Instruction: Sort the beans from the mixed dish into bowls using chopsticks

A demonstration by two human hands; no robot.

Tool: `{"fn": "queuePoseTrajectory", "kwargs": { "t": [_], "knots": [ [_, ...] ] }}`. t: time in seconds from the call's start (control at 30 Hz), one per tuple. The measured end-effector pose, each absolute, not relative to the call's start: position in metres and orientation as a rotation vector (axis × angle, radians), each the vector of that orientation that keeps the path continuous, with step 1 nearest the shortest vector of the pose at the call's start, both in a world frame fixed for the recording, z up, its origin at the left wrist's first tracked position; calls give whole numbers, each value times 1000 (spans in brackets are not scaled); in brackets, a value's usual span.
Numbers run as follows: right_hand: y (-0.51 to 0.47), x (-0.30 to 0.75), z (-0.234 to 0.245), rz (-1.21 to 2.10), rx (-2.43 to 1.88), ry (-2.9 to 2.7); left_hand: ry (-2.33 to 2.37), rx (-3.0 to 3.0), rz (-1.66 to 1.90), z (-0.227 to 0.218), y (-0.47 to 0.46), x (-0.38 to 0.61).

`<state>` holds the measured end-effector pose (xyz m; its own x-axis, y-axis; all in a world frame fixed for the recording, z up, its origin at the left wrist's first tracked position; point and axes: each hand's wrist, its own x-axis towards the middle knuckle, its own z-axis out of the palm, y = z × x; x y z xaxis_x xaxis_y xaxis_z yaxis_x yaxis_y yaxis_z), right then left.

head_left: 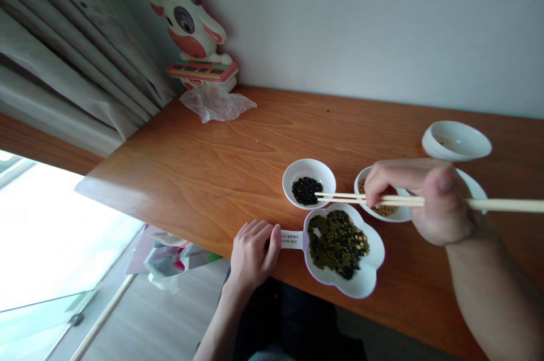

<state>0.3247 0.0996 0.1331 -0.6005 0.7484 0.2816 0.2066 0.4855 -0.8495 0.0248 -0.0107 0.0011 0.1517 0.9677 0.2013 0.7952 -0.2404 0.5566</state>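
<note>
My right hand (425, 199) is closed on a pair of wooden chopsticks (365, 199), whose tips reach over the small white bowl of black beans (309, 182). My left hand (254, 253) rests at the table's near edge with its fingers curled round the handle (292, 240) of a white flower-shaped dish (365, 279) filled with mixed green and black beans. A white bowl of tan beans (389, 212) sits partly behind my right hand.
A further white bowl (457, 141) stands at the back right. A cow figure with a toy keyboard (193, 38) and a crumpled clear plastic bag (216, 103) sit at the back by the wall. Curtains hang at the left. A bag (170, 259) lies on the floor.
</note>
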Motion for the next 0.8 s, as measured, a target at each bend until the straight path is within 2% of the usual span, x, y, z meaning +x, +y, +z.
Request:
{"fn": "queuePoseTrajectory", "kwargs": {
  "t": [0.2, 0.63, 0.8],
  "knots": [
    [103, 335, 132, 1005, -878, -2060, 1684, 2099, 756, -1, -11, 25],
    [69, 337, 173, 860, -902, -1904, 1693, 2103, 743, -1, -11, 25],
    [64, 330, 170, 936, -827, -2038, 1687, 2110, 752, 0, -10, 25]
  ]
}}
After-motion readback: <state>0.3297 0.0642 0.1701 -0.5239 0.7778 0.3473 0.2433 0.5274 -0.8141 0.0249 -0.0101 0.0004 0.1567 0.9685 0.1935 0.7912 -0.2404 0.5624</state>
